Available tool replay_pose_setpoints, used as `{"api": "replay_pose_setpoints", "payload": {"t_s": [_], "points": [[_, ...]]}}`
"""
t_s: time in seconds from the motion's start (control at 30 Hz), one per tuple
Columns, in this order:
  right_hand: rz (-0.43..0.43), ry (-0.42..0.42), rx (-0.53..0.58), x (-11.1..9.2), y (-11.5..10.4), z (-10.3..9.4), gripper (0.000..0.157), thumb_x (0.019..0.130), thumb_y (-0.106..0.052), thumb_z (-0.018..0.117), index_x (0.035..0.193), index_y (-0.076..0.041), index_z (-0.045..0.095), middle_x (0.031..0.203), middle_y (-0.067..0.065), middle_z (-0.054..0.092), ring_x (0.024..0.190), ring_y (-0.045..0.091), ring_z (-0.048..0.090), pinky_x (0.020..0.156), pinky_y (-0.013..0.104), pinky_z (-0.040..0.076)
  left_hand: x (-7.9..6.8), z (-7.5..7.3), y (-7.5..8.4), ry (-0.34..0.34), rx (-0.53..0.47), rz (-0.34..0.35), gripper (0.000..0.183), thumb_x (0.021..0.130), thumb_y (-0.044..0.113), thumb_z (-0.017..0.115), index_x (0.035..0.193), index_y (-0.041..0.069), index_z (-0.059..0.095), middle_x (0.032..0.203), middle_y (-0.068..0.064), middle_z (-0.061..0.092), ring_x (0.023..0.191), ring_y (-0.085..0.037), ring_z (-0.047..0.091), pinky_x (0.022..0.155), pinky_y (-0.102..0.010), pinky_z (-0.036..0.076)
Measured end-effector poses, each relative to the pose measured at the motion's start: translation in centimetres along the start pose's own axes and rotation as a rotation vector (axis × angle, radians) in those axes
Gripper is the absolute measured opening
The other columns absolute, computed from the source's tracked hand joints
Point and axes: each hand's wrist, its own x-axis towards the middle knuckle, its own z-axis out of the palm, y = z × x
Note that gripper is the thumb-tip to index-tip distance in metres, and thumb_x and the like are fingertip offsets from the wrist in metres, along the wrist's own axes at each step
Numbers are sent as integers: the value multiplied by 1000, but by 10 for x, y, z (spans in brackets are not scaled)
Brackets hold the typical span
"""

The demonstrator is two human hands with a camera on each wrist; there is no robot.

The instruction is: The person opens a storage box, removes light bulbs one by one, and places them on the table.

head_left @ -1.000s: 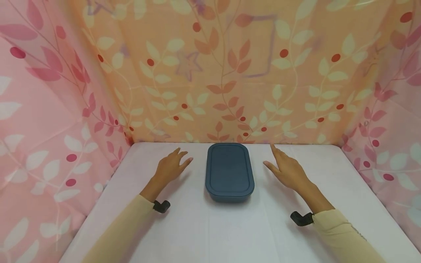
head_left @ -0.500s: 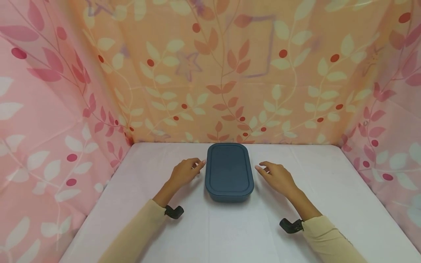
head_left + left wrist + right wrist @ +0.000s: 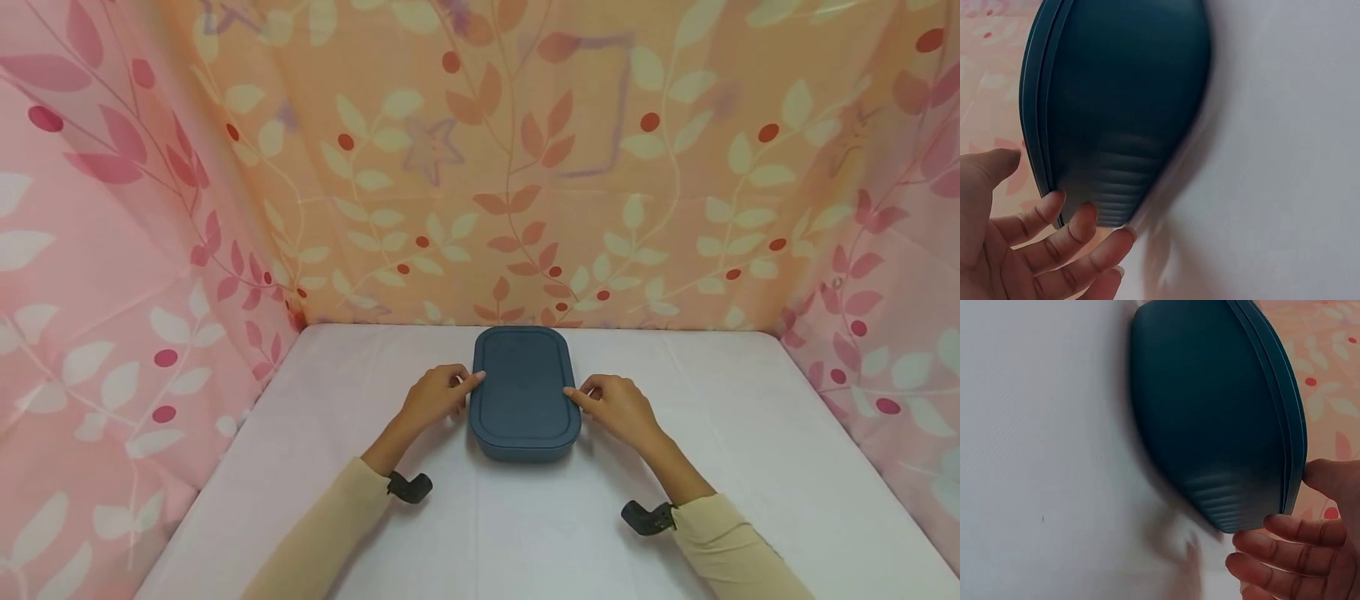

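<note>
Slate-blue box (image 3: 525,454), lid (image 3: 523,387) on
Oblong with rounded corners, it sits level near the worktop's (image 3: 375,550) far edge, one short end facing the viewer.

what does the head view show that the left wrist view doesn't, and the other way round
Only the head view: the right hand, both sleeves, and the flat top of the lid.
Only the left wrist view: the palm of the left hand, and light bands on the side of the container; ridges or reflections, hard to say.
Both: the container, the left hand, the white tabletop and the patterned cloth.
</note>
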Motion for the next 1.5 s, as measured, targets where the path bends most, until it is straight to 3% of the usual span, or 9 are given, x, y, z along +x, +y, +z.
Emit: {"api": "replay_pose_setpoints", "payload": {"t_s": [0.17,0.4,1.5], "points": [[-6,5,19,2,-4,5,37,93,-45,71,85,-10,69,64,-2,59,59,16,55,52,30,43,-1,3,0,-10,-33,-38,47,93,63,61,84,17,66,68,-11,67,55,-30,67,44,-31,43],[-11,33,-16,2,-8,8,36,93,-44,71,79,-11,65,60,-2,54,57,16,52,50,29,39,-2,5,2,-4,-39,-21,42,91,55,69,80,15,63,66,-12,68,54,-31,67,42,-29,40],[-8,45,-83,2,-13,8,35,95,-39,70,75,-11,62,59,0,51,56,17,49,48,29,37,-3,5,4,13,-53,-1,42,95,55,65,81,15,62,66,-12,68,57,-32,68,42,-28,40]]}}
